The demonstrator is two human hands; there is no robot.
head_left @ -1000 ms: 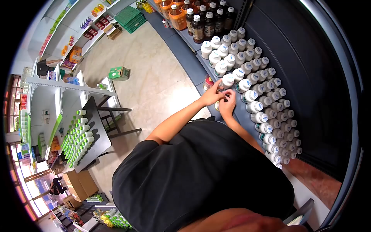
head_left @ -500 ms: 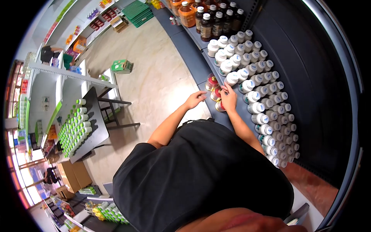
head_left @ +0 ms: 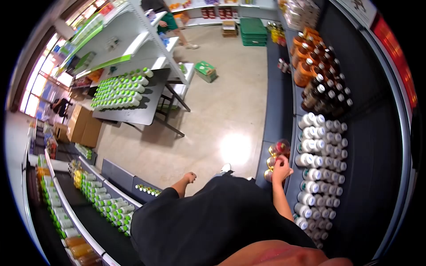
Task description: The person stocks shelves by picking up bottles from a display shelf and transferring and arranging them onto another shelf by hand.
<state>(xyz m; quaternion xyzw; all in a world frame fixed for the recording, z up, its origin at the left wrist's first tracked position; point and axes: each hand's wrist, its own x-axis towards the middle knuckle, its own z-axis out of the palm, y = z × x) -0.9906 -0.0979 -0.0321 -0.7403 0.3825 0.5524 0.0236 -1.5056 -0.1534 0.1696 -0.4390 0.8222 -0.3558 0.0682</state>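
Observation:
My right hand [head_left: 281, 170] reaches to the lower ledge of the dark shelf, its thumb and fingers pinched together at one of several small clear jars with red and gold parts. A red-topped jar [head_left: 280, 147] stands just beyond the fingertips. Beside the hand on its left are more gold-trimmed jars [head_left: 269, 174], partly covered by it. My left hand [head_left: 190, 177] hangs over the floor by my side with curled fingers, and nothing shows in it. Rows of white bottles [head_left: 310, 146] stand on the shelf right of my right hand.
Dark bottles [head_left: 317, 91] and orange jugs [head_left: 304, 71] stand farther along the shelf. Across the floor, a table [head_left: 153, 99] bears green-capped bottles [head_left: 120, 91]. A green box [head_left: 205, 71] lies on the floor. Another person's legs [head_left: 179, 37] show at the back.
My view has turned left and the room shows more widely. My left hand has drawn away from the jars to my side, its fingers now curled. My right hand stays at the jars.

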